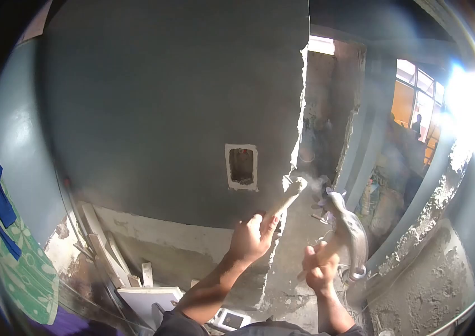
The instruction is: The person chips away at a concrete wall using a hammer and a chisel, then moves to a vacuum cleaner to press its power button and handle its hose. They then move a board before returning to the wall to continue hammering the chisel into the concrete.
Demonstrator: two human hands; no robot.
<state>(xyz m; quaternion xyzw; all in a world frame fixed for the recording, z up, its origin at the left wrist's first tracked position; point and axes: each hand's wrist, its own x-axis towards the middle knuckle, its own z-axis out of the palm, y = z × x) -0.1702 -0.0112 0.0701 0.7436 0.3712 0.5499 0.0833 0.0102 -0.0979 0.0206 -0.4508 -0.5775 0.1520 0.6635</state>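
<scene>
My left hand [251, 238] grips a dusty chisel [288, 199] and holds its tip against the broken edge of the grey wall [164, 101]. A claw hammer [348, 227] is held by my right hand [320, 267], with its head raised just right of the chisel's end. Dust hangs in the air around the chisel tip. A white-framed rectangular socket recess [242, 166] sits in the wall to the left of the chisel.
Wooden planks [100, 246] and a white board [147, 297] lean at the base of the wall, lower left. A small white device [232, 319] lies near my arms. A doorway gap [327, 140] opens right of the wall edge; bright windows [416, 101] beyond.
</scene>
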